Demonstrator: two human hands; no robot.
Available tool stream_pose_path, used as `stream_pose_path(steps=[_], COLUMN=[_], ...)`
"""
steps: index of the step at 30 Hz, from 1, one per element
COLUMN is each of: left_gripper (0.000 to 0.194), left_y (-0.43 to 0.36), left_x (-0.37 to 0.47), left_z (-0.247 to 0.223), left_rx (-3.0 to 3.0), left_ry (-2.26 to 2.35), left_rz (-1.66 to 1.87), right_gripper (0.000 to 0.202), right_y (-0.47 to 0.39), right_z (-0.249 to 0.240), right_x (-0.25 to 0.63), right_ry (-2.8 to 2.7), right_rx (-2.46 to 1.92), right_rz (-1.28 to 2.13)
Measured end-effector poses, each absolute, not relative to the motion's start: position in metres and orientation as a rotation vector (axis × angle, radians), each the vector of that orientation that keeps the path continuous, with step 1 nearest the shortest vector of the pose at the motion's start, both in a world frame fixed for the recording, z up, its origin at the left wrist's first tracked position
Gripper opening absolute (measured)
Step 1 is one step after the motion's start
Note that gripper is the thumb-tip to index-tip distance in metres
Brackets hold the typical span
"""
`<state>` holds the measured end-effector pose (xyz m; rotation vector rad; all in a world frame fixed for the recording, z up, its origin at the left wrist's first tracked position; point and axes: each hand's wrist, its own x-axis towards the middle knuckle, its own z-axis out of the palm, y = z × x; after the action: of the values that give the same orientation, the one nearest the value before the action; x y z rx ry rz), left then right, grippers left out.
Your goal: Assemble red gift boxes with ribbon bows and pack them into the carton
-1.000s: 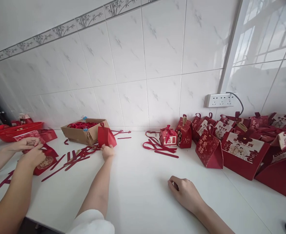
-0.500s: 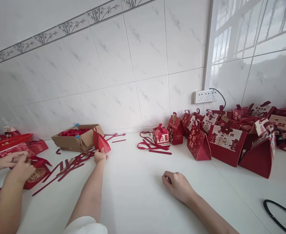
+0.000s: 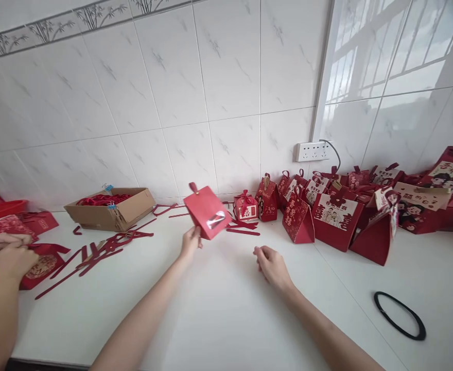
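Note:
My left hand (image 3: pixel 191 242) grips a red gift box (image 3: pixel 204 208) by its lower corner, raised above the white tabletop. A ribbon loop tops the box, and a small clear window shows on its face. My right hand (image 3: pixel 272 266) rests on the tabletop to the right of it, fingers loosely curled, with nothing visible in them. Beyond the raised box, a small red box with a bow (image 3: pixel 245 204) stands beside a tall red gift box (image 3: pixel 267 198) near the wall. Loose dark red ribbons (image 3: pixel 243 232) lie in front of these.
A cardboard box (image 3: pixel 132 208) of red ribbon stands at left, with ribbon strips (image 3: pixel 99 253) before it. Another person's hands (image 3: pixel 10 260) work on a red box (image 3: pixel 43 265). Many red gift boxes (image 3: pixel 336 219) crowd the right; a black loop (image 3: pixel 400 314) lies nearer.
My left hand has carried the red gift box rightward and up, turning its windowed face toward me. My right hand stays curled on the tabletop. The view has shifted a little to the right.

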<state>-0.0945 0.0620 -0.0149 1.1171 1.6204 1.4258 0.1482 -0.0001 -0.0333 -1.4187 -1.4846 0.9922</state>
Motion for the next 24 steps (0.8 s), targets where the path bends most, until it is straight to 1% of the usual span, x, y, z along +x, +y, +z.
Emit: stream_pose_path(steps=[3,5,6,8,10,12,16,18,20,22,24], left_gripper=[0.037,0.04,0.041,0.043,0.043,0.044,0.056,0.063,0.066,0.064,0.057], left_y=[0.046,0.035,0.03,0.023,0.019,0.016,0.012,0.008,0.003,-0.003,-0.007], left_x=[-0.039,-0.015,-0.008,-0.003,-0.007,-0.012,-0.012,-0.008,-0.005,-0.002,-0.001], left_z=[-0.015,-0.012,-0.011,-0.01,-0.01,-0.011,-0.007,-0.002,0.006,0.012,0.016], left_rx=[1.184,1.208,1.216,1.226,1.23,1.229,1.191,1.152,1.125,1.12,1.125], left_ry=[1.364,1.228,1.174,1.095,1.061,1.076,1.122,1.095,1.047,1.003,0.97], left_rz=[1.302,1.223,1.194,1.166,1.153,1.129,1.122,1.146,1.154,1.141,1.12], right_gripper=[0.046,0.054,0.055,0.048,0.039,0.038,0.051,0.059,0.063,0.065,0.067], right_y=[0.008,0.015,0.018,0.023,0.024,0.022,0.012,0.008,0.007,0.006,0.005], right_z=[-0.016,0.001,0.008,0.016,0.014,0.007,0.001,0.006,0.011,0.013,0.013], right_x=[0.162,0.172,0.176,0.182,0.185,0.187,0.193,0.195,0.195,0.195,0.195], right_ry=[-1.215,-1.155,-1.169,-1.24,-1.257,-1.202,-1.127,-1.117,-1.077,-1.009,-0.945], right_rx=[-1.32,-1.235,-1.191,-1.095,-1.01,-1.0,-1.011,-0.944,-0.887,-0.871,-0.877], right_rz=[0.96,0.964,1.019,1.188,1.364,1.514,1.871,1.978,2.032,2.082,2.125])
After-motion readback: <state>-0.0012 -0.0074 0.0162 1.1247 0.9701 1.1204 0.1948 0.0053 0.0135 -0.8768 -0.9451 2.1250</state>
